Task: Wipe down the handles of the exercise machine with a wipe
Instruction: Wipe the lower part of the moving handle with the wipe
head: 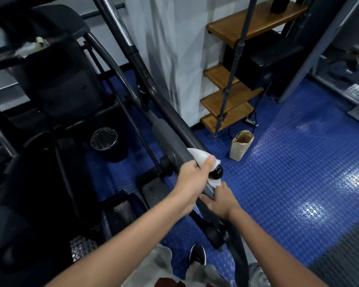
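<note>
Two hands: both sit at the near end of one grey handle point(174, 131), close together.
Left hand point(192, 172): fingers and thumb curled round the handle, pressing the wipe point(197, 155) against it just short of the black end knob point(216, 172).
Right hand point(220, 201): fingers wrapped on the handle lower down, just below the knob; it looks to be steadying the bar, with no wipe of its own.
Wipe: white, thin and limp; it folds round the tube and a corner pokes out below the knob. Likely damp and easy to tear or bunch.
Handle: a stiff, smooth tube, probably slick; it may swing on its pivot, so bracing helps.
Where to hold: wipe wrapped full round the tube under the palm, sliding along its length.
Nearby: bin point(104, 139) and paper bag point(240, 145) on the blue floor point(298, 162).
</note>
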`<state>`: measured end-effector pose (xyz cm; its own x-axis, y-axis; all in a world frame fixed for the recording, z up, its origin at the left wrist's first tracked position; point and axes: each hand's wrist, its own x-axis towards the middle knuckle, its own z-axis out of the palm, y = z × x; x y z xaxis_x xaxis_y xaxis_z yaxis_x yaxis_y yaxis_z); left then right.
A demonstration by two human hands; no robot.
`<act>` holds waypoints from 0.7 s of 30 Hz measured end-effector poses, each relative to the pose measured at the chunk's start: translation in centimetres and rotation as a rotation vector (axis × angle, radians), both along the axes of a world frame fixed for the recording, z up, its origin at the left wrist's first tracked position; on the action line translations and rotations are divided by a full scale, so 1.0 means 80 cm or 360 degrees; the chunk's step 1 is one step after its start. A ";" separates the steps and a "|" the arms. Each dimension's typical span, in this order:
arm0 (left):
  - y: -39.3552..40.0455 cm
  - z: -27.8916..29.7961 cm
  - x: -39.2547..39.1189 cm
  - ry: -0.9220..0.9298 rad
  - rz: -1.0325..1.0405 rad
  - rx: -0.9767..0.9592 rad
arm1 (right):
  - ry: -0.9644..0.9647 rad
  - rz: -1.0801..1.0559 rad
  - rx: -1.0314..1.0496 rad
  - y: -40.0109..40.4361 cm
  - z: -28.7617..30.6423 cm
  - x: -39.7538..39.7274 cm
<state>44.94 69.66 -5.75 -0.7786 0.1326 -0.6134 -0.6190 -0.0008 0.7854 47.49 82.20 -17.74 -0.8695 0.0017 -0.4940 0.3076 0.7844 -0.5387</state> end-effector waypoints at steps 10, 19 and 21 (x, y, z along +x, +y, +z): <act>-0.055 -0.005 -0.177 0.0020 0.0450 -0.0057 | 0.0007 0.0019 -0.0031 0.002 0.001 0.004; -0.018 0.011 -0.144 0.0039 0.0513 -0.0167 | -0.0029 -0.0006 -0.0019 0.001 0.000 0.002; 0.008 0.007 -0.095 -0.0013 0.0427 -0.0174 | -0.0027 -0.0011 0.0010 0.000 -0.003 0.000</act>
